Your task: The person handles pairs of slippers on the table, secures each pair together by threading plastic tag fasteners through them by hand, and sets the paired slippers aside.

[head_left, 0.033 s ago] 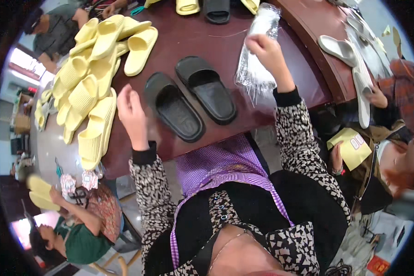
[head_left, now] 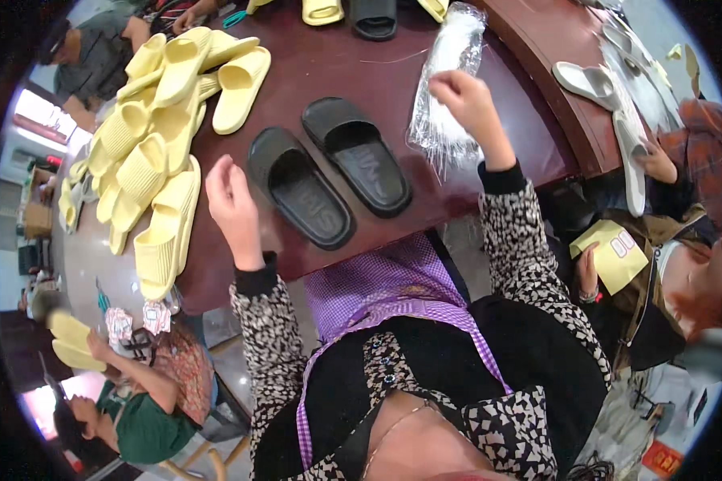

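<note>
A pair of black slide slippers [head_left: 331, 192] lies side by side on the dark red table [head_left: 313, 76], toes pointing away from me. To the left of the pair my left hand [head_left: 233, 212] is raised, its fingers loosely bent and slightly apart, with nothing visible in them. My right hand [head_left: 467, 104] hovers over a clear plastic bag of thin white strands [head_left: 448, 68]. Its fingers are curled closed, and whatever may be between them is hidden. Neither hand touches the slippers.
Yellow slippers [head_left: 148, 152] are heaped at the left. More slippers, yellow and a black one [head_left: 375, 18], lie at the far edge. Grey slippers [head_left: 590, 84] are at the right, where a person's hand [head_left: 658, 164] holds one. Other people work at both sides.
Both my hands have come slightly nearer to me. The slippers appear shifted a little left in the view, otherwise lying as before.
</note>
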{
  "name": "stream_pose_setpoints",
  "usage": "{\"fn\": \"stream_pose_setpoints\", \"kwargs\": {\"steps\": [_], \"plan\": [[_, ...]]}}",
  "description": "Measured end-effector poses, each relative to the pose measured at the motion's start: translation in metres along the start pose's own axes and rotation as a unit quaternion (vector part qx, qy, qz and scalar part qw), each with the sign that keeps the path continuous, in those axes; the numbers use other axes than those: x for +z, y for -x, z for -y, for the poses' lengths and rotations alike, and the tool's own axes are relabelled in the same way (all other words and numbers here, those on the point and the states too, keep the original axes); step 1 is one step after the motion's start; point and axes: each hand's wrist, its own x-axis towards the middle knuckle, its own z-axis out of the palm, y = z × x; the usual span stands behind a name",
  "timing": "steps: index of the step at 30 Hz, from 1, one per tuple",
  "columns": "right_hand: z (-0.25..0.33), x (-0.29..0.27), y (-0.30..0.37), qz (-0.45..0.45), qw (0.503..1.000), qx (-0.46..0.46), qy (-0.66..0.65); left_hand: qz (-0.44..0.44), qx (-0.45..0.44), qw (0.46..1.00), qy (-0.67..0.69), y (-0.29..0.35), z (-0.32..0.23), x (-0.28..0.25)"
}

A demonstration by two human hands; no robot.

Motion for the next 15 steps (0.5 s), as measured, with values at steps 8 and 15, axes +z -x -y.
{"fn": "stream_pose_setpoints", "kwargs": {"steps": [8,15], "plan": [[-0.011,0.040,0.088,0.018,0.971,-0.120,0.205,0.119,-0.044,0.985,0.118,0.056,-0.043,0.043],[-0.005,0.036,0.099,0.043,0.986,-0.105,0.123,0.294,0.161,0.940,0.057,0.064,-0.073,0.088]]}}
